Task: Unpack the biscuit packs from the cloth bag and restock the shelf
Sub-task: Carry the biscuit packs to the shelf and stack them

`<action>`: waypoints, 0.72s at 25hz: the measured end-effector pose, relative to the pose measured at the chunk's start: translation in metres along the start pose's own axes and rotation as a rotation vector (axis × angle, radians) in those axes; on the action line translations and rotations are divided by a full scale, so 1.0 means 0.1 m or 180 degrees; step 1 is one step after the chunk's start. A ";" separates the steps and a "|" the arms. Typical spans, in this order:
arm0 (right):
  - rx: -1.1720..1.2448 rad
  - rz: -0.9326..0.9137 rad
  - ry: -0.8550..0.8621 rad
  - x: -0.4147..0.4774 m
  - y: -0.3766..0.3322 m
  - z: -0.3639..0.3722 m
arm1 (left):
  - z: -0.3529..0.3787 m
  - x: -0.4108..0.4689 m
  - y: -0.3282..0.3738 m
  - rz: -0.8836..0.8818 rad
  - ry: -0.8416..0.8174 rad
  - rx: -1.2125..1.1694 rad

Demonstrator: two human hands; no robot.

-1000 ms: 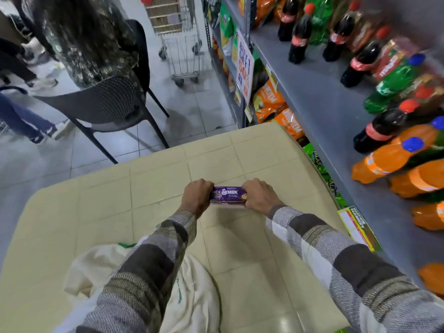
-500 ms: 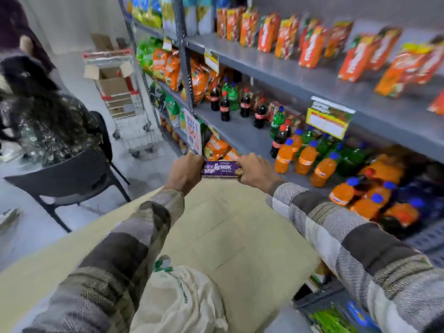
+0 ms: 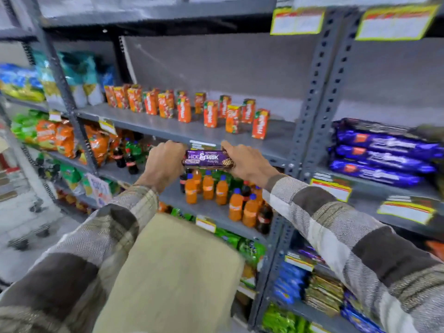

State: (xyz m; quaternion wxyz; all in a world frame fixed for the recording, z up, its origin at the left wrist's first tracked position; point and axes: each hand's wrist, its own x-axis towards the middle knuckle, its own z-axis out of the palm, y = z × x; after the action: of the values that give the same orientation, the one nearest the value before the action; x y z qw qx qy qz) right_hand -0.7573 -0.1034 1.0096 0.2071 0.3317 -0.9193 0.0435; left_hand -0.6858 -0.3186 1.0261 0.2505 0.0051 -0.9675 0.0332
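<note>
- "HIDE & SEEK" stands in white capitals on the purple biscuit pack (image 3: 208, 159), which is held level between the left hand (image 3: 165, 162) and the right hand (image 3: 247, 162), one grip at each end; the smaller print under the name is too fine to read.
- The yellow-bordered price tags (image 3: 297, 21) on the shelf edges, far above and to the right, carry print too blurred to make out.
- The orange juice cartons (image 3: 211, 113) on the middle shelf show vertical white lettering that cannot be read.
- The blue packs (image 3: 382, 156) stacked at right bear labels smeared by blur.
</note>
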 end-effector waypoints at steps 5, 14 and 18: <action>-0.0288 0.0353 0.0286 -0.79 0.76 -0.60 | -0.37 0.14 1.07 0.0431 0.0119 -0.0050; -0.0800 0.0878 0.0312 -2.55 1.89 -1.57 | -0.81 -0.10 3.13 0.1008 0.0498 -0.0343; -0.1111 0.1092 0.0293 -3.37 2.41 -1.99 | -1.01 -0.23 4.11 0.1278 0.0643 -0.0558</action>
State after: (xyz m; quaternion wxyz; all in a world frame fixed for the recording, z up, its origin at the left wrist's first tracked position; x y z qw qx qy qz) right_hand -0.6045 0.3260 1.0666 0.2925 0.1277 -0.9454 -0.0664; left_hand -0.6273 0.0977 1.0771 0.3338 -0.2125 -0.9184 -0.0014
